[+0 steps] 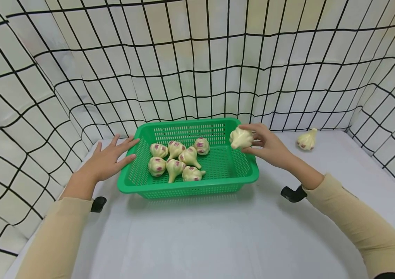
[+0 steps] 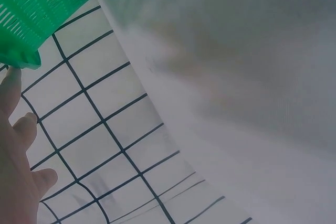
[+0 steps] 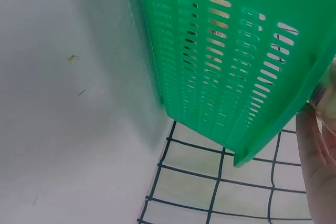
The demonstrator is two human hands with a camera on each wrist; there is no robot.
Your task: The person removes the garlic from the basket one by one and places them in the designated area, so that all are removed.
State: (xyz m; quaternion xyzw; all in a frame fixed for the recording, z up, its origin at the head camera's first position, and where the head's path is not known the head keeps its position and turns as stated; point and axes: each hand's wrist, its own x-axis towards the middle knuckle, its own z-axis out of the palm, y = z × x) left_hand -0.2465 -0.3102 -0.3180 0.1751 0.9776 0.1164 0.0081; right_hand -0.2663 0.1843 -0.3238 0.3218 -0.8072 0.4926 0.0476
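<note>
A green plastic basket (image 1: pixel 197 188) with slotted walls stands on the white surface. Inside, toward its left half, lie several garlic bulbs (image 1: pixel 174 168) with purple streaks. My right hand (image 1: pixel 268 147) pinches another garlic bulb (image 1: pixel 241 138) over the basket's right rim; the right wrist view shows only a sliver of that bulb at its edge. My left hand (image 1: pixel 108 161) rests its spread, straight fingers on the left rim. In the left wrist view, a fingertip of the left hand (image 2: pixel 18 145) touches the basket's rim (image 2: pixel 26 60).
One more garlic bulb (image 1: pixel 307 140) lies on the white surface (image 1: pixel 197 236) to the right of the basket, near the back. White walls with a black grid net (image 1: pixel 197 71) close in the back and both sides. Small debris bits (image 3: pixel 73 57) lie near the basket.
</note>
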